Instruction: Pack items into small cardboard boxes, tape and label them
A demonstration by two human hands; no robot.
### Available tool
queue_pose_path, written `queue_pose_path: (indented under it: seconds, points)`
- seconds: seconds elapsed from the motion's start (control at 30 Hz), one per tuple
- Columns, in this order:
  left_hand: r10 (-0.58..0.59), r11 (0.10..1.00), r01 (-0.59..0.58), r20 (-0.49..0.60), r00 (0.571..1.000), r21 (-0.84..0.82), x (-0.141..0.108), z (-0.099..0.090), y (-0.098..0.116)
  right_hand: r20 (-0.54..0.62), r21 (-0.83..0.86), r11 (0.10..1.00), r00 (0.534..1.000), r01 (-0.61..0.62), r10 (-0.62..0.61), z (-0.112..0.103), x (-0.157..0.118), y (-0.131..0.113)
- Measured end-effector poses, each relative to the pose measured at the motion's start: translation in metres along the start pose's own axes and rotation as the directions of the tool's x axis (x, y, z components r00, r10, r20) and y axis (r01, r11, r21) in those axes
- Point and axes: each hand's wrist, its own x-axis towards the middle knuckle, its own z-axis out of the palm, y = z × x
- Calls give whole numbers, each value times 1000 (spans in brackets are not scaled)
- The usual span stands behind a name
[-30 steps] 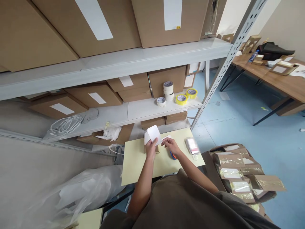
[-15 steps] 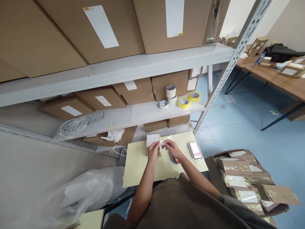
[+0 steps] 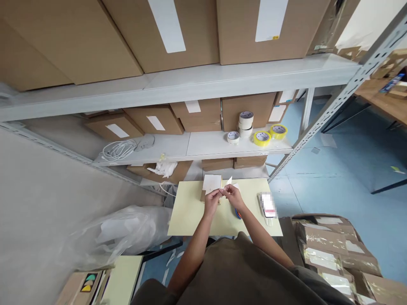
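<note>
My left hand [image 3: 212, 203] and my right hand [image 3: 233, 197] meet above the pale yellow table [image 3: 187, 212]. Both pinch a small white paper piece [image 3: 229, 182], whose pointed corner sticks up beyond the fingers. Just behind my left hand sits a small cardboard box [image 3: 211, 182] with a white top, partly covered by that hand. Below my right hand lies a blue and red object [image 3: 238, 213], partly hidden by the wrist. A phone [image 3: 269, 205], its screen blurred, lies at the table's right side.
A metal shelf [image 3: 210, 146] beyond the table holds white tape rolls [image 3: 246, 120], yellow tape rolls [image 3: 262, 138], a coiled white cable [image 3: 119, 150] and cartons. Packed cardboard [image 3: 337, 250] stands at the right, with plastic wrapping [image 3: 136, 233] at the left.
The view has shifted, so the shelf and tape rolls appear farther right. My hands have come closer together, and the white paper now points upward between them.
</note>
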Motion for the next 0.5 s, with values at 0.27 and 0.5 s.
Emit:
queue_pose_path:
  seconds: [0.27, 0.5]
  points:
    - [-197, 921, 124, -166, 966, -370, 43, -52, -4, -26, 145, 989, 999, -40, 44, -3, -1, -15]
    - [-224, 924, -17, -574, 787, -383, 95, -162, 1, -358, 258, 966, 927, -18, 113, 25, 9, -5]
